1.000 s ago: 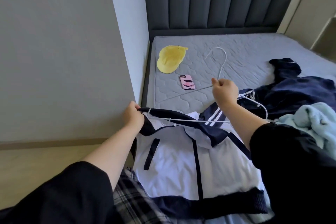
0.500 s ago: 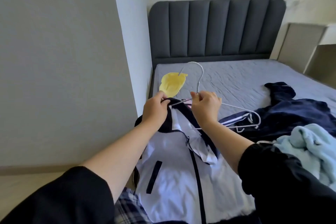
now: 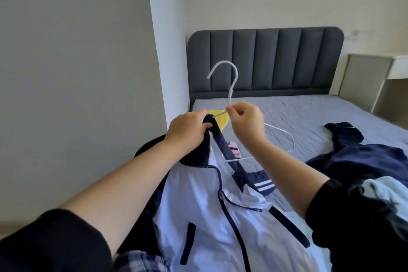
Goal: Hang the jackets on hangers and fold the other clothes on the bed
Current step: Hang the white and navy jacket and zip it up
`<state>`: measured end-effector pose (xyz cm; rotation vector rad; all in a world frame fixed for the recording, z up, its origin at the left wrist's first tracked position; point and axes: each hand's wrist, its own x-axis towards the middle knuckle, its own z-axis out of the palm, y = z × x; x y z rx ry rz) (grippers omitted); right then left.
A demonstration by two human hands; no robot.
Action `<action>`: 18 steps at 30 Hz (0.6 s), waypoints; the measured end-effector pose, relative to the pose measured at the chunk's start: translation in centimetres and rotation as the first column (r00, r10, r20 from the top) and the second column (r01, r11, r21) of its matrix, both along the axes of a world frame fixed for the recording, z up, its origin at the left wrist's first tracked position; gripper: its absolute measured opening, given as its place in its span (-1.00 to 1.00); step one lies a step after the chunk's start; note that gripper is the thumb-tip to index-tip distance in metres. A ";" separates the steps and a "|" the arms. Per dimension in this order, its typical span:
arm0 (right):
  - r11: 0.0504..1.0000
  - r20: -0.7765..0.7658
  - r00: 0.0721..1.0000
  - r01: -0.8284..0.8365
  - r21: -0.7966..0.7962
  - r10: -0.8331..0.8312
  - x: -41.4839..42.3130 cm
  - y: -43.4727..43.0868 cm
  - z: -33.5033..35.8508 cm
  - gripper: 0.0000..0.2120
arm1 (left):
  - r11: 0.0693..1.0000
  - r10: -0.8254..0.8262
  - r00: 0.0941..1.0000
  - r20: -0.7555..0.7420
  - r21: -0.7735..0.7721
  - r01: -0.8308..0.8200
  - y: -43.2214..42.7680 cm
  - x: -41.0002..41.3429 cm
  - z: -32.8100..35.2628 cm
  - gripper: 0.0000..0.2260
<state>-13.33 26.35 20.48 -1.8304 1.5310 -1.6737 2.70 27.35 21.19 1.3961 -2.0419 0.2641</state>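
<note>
hanger and jacket held up over the near left part of the bed

the bed [image 3: 309, 115] carries the loose clothes: a dark navy garment [image 3: 362, 161] lies toward its right edge, a pale blue garment [image 3: 390, 192] sits near the right corner closest to the camera, and a plaid piece [image 3: 141, 260] shows at the near edge under the jacket. a yellow cap [image 3: 221, 121] and a pink phone [image 3: 234, 149] lie near the left edge, partly hidden behind the hands.

both forearms reach forward, and the hands meet close together above the mattress. the left hand [image 3: 187, 130] grips the navy collar of the white and navy jacket [image 3: 205, 210], fingers curled round the fabric. the right hand [image 3: 247, 123] pinches the neck of the white wire hanger [image 3: 232, 89] between thumb and forefinger, just below the hook.

the hook stands upright, its opening facing left toward the wall. the hanger's long axis runs left to right: its left end meets the collar at the left hand, and its right shoulder slopes down toward the bed's right side. the jacket hangs front up, zip open at the top, its length running from the hands down to the near edge.
</note>
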 end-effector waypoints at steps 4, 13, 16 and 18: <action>0.894 -0.296 0.944 0.001 -0.447 -0.149 -0.8 1.5 -3.2 -0.91 | 0.999 0.040 0.987 -0.156 0.002 -0.041 -0.1 1.1 -0.4 -0.88; 0.853 -0.571 0.821 0.308 0.421 -0.014 -3.4 -0.5 -13.6 -0.67 | 1.000 0.002 0.947 -0.322 0.027 0.007 -0.1 3.1 -0.9 -0.88; 0.829 -0.465 0.885 0.255 0.498 0.008 -4.1 -1.5 -13.7 -0.79 | 0.999 -0.016 0.965 -0.262 0.025 0.023 0.0 4.3 -1.8 -0.91; 0.797 -0.296 0.955 0.172 0.578 0.009 -5.3 -2.1 -13.1 -0.69 | 0.999 -0.011 0.982 -0.188 0.035 0.018 -0.1 5.6 -2.6 -0.92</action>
